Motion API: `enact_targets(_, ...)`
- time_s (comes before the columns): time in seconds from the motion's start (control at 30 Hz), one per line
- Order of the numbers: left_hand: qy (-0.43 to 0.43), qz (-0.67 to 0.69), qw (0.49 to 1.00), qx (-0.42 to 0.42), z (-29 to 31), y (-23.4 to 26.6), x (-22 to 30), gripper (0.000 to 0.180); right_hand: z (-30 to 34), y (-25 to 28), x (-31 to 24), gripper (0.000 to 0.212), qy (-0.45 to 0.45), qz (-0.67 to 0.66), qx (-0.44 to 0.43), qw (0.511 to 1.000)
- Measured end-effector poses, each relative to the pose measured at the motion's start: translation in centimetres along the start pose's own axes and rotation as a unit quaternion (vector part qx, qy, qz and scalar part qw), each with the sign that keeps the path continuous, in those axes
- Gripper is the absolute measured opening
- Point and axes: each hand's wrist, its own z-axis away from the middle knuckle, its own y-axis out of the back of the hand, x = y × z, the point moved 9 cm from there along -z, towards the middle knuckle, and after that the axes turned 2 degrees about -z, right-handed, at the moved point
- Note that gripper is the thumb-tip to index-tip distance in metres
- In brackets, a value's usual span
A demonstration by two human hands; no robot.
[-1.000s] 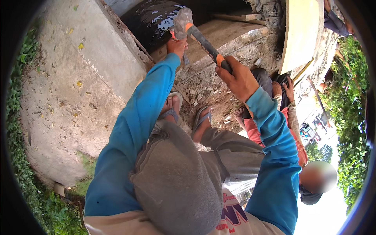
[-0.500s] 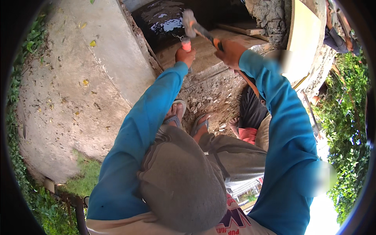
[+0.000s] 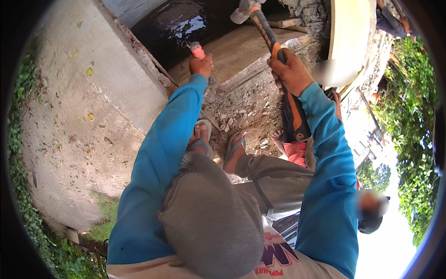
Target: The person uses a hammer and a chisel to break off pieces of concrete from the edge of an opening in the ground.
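My left hand (image 3: 200, 68) is closed around a chisel with an orange-red grip (image 3: 198, 52), beside the rough broken edge of the concrete. A short stretch of its grey shaft shows below my fingers; its working tip cannot be made out. My right hand (image 3: 291, 73) grips the black-and-orange handle of a sledgehammer (image 3: 266, 31) partway along. The grey hammer head (image 3: 241, 16) is up and to the right of the chisel, apart from it. The handle's thick end hangs down past my right wrist.
Dark water (image 3: 179, 23) lies beyond a concrete ledge (image 3: 232, 53). A sloping concrete slab (image 3: 88, 93) fills the left side. Rubble (image 3: 246, 107) surrounds my sandalled feet. A person in red and dark clothing (image 3: 295, 153) is close at right; another person (image 3: 391, 21) is farther off.
The hammer has lifted away from the chisel's top and swung to the right, closer to me. My left hand still holds the chisel. The whole view has shifted slightly.
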Motion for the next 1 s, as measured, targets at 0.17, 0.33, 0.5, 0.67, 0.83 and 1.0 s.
enact_targets(0.17, 0.061, -0.096, 0.993, 0.017, -1.5, 0.7, -3.1, 0.023, 1.0, -1.4, 6.1, 0.03, 0.056, 0.034, 0.068, 0.996)
enact_targets(0.33, 0.117, -0.082, 0.989, -0.047, -4.5, 2.4, -4.2, 0.033, 3.9, -8.5, 12.1, 0.037, 0.015, -0.073, 0.088, 0.993)
enact_targets(0.5, 0.136, -0.12, 0.982, -0.054, -3.3, 1.2, -4.8, 0.03, 8.9, -13.5, 21.2, 0.031, -0.048, -0.173, 0.117, 0.977)
enact_targets(0.67, 0.124, -0.116, 0.983, -0.067, -5.3, 2.9, -4.0, 0.026, 13.2, -14.2, 20.8, 0.03, -0.13, -0.324, 0.034, 0.937)
enact_targets(0.83, 0.122, -0.112, 0.983, -0.084, -5.8, 3.1, -3.7, 0.028, 12.3, -14.3, 20.7, 0.036, -0.09, -0.272, 0.046, 0.957)
enact_targets(1.0, 0.128, -0.1, 0.983, -0.081, -6.1, 3.6, -3.7, 0.029, 11.1, -15.7, 21.9, 0.036, -0.06, -0.259, 0.059, 0.962)
